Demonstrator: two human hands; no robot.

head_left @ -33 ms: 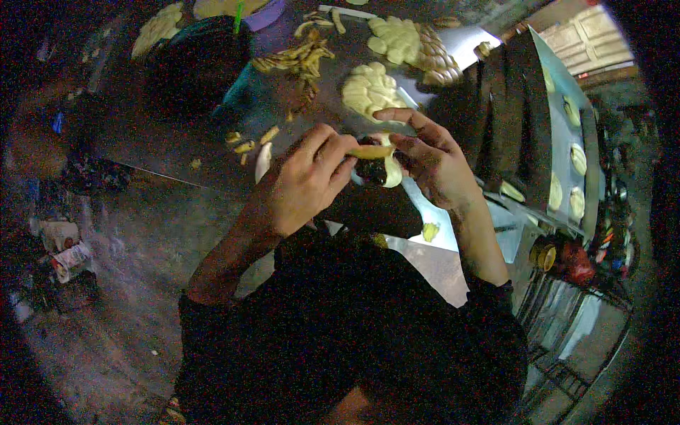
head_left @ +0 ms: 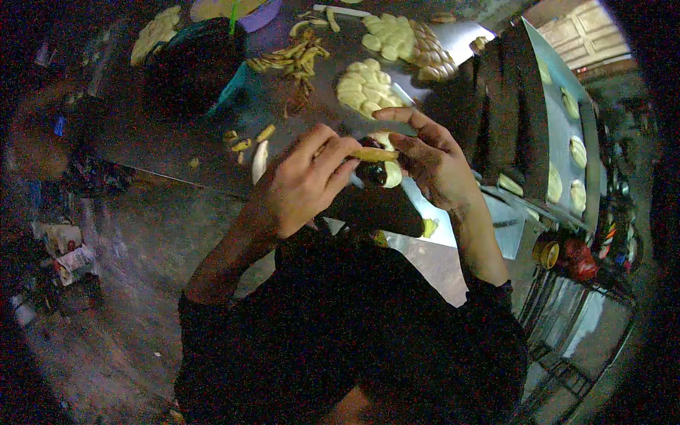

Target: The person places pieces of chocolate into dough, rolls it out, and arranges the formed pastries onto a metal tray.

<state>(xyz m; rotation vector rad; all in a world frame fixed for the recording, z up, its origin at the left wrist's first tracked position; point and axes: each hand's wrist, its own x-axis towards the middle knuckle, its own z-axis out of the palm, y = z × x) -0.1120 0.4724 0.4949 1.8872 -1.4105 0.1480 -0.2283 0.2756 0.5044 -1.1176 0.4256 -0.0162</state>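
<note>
My left hand (head_left: 306,173) is closed, its thumb and fingers pinching a yellow-brown strip (head_left: 374,154) that looks like a slice of banana. The strip's far end meets the fingers of my right hand (head_left: 438,157), whose forefinger sticks out above it. Just under the strip lies a pale piece of dough (head_left: 392,175) with a dark filling (head_left: 370,172) on it, partly hidden by the strip and fingers. Beyond my hands a mound of smooth pale dough lumps (head_left: 365,85) rests on the dark table (head_left: 191,152).
A pile of similar strips (head_left: 301,57) lies farther back, beside a dark teal-edged tub (head_left: 195,71) and a purple bowl (head_left: 262,15). Short yellow pieces (head_left: 241,144) and a whitish elongated piece (head_left: 260,161) are left of my hands. A tray (head_left: 563,106) at right bears shaped dough.
The strip sits slightly farther right and shows more of its length between my hands. Background things have shifted a little left and up in the picture.
</note>
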